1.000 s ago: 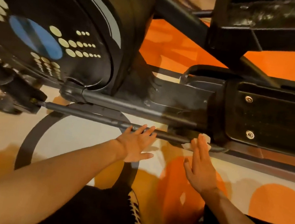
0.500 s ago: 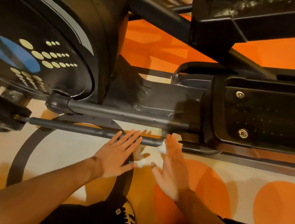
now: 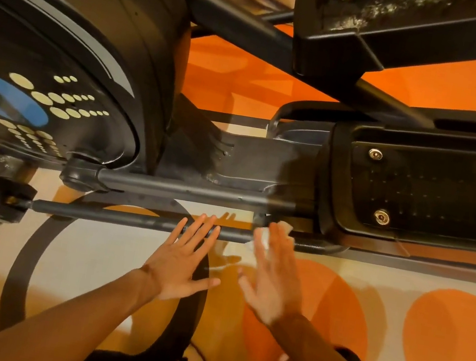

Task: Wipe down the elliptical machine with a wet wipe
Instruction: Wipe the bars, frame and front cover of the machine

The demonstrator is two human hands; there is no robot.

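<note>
right fingers (image 3: 275, 243): straight, close together, flat on the wet wipe (image 3: 286, 228); pressing it onto the lower bar (image 3: 117, 218); not curled
left fingers (image 3: 191, 235): straight, spread; lying across same bar just left of wipe; holding nothing
hands: 2; left hand (image 3: 181, 268), right hand (image 3: 274, 284) near, not touching
bars: 2, parallel; upper bar (image 3: 197, 191) just beyond fingertips
elliptical machine (image 3: 108, 64): black; near pedal (image 3: 433, 194) right of fingers, 3 screws (image 3: 381, 217) showing; far pedal (image 3: 413, 30) beyond
floor (image 3: 92, 253): cream under hands; 1 dark ring (image 3: 17, 269); 2 orange discs (image 3: 450, 335) to right
</note>
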